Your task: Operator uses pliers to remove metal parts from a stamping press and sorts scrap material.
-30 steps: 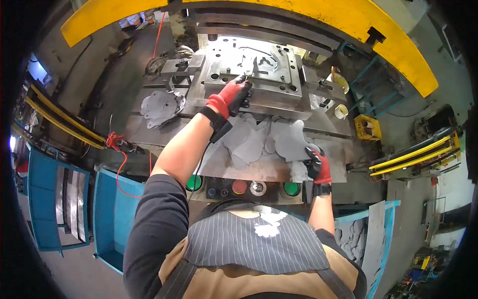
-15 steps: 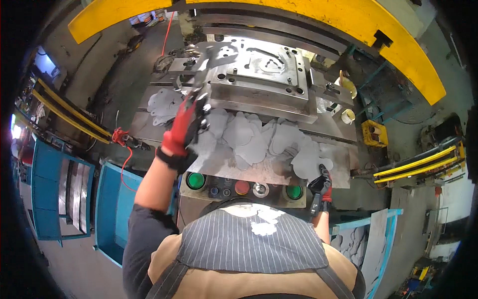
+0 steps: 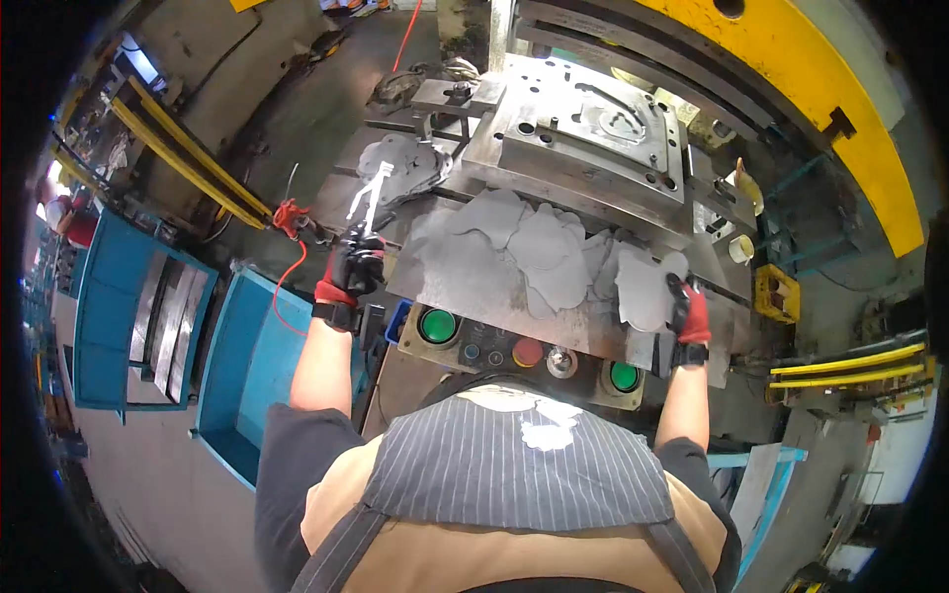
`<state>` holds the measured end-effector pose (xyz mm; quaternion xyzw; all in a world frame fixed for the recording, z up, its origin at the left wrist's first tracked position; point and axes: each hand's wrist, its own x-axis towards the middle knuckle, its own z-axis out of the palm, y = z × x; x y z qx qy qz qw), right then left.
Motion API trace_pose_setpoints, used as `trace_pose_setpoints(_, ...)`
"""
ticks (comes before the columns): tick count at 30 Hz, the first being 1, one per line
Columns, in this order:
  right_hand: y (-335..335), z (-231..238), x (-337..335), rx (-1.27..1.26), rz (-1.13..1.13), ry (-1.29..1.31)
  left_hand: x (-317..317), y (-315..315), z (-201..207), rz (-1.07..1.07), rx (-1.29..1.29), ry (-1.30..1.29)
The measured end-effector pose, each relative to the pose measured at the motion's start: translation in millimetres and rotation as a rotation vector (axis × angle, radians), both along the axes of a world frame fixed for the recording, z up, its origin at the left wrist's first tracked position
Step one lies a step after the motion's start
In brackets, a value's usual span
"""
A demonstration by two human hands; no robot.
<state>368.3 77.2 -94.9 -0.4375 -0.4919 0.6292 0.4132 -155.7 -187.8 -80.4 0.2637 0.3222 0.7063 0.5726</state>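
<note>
Both my hands wear red and black gloves. At the left edge of the press bed, my left hand (image 3: 356,265) is closed around a thin, bright, branching metal strip (image 3: 372,194) that points away from me. Behind it lies a stack of grey cut metal plates (image 3: 400,163). My right hand (image 3: 689,308) has its fingers at the right edge of a flat grey metal blank (image 3: 641,289) and seems to pinch it. More overlapping grey blanks (image 3: 546,255) are spread between my hands, in front of the steel die (image 3: 583,163).
A control panel (image 3: 494,353) with green and red buttons sits at the bed's near edge. Blue bins (image 3: 247,366) stand at left, near a yellow guard rail (image 3: 188,148). On the right are another yellow guard (image 3: 845,374), a yellow crate (image 3: 777,294) and a white cup (image 3: 741,249).
My left hand has come down and nearer from beside the die, holding the bright strip. My right fingers have shifted up along the blank's edge. The whole view has turned.
</note>
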Motion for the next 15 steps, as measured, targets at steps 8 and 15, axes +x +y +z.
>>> trace_pose_setpoints(8,50,-11,-55,0.446,0.197,-0.806,49,-1,30,0.079,-0.222,-0.616)
trace_pose_setpoints(15,54,7,-22,0.519,-0.197,-1.029,133,15,32,0.234,-0.319,0.249)
